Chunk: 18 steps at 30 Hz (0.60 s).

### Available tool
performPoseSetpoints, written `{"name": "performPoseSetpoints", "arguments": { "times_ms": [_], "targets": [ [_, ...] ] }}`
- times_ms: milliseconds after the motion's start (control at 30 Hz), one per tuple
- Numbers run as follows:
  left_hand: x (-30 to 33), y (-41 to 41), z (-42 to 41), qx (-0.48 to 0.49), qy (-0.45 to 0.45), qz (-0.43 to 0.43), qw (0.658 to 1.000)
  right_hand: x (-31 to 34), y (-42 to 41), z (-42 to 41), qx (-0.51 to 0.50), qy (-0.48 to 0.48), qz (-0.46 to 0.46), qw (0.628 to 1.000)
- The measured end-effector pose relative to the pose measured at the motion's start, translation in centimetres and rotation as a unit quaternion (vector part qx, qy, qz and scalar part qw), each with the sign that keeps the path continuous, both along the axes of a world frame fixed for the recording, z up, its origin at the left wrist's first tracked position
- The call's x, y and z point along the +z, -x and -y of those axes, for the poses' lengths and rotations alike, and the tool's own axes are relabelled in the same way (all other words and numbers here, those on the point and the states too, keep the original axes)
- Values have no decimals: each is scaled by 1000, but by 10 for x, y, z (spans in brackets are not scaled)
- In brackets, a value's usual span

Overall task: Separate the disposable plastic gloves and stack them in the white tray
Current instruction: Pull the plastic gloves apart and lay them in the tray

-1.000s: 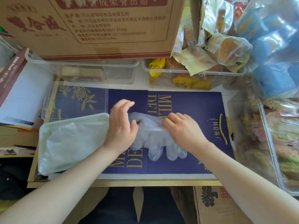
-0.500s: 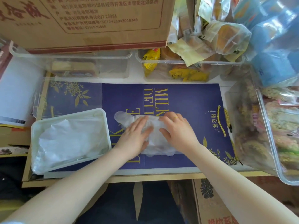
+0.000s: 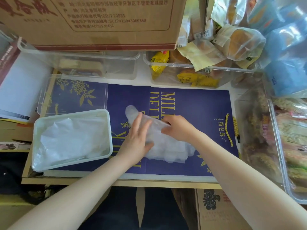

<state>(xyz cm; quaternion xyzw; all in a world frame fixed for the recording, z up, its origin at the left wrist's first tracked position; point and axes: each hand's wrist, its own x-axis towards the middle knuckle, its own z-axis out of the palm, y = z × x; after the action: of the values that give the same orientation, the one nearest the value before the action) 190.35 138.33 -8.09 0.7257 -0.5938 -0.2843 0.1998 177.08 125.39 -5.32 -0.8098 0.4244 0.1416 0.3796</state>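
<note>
One pile of gloves point(image 3: 167, 146) lay on the blue mat point(image 3: 196, 103), right of one white tray point(image 3: 35, 130). Left hand point(image 3: 137, 140) pressed flat, fingers open; right hand point(image 3: 179, 128) pinched a glove's edge.

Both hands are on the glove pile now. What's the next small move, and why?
Probably peel the top glove off: the right hand pinches an edge of the gloves while the left hand lies flat on them. The white tray waits just left.
</note>
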Motion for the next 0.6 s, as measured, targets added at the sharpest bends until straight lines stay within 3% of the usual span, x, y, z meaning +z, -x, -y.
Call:
{"name": "performPoseSetpoints", "arguments": {
  "times_ms": [133, 267, 433, 600],
  "targets": [
    [25, 4, 14, 155, 20, -148, 977, 16, 7, 3, 27, -31, 99, 994],
    [40, 1, 29, 179, -3, -217, 959, 34, 5, 11, 61, -32, 167, 984],
    [59, -17, 23, 174, 11, -355, 919, 56, -4, 20, 94, -48, 155, 982],
    [80, -44, 1, 254, 2, -419, 872, 71, -31, 15, 124, -63, 144, 980]
  ]
}}
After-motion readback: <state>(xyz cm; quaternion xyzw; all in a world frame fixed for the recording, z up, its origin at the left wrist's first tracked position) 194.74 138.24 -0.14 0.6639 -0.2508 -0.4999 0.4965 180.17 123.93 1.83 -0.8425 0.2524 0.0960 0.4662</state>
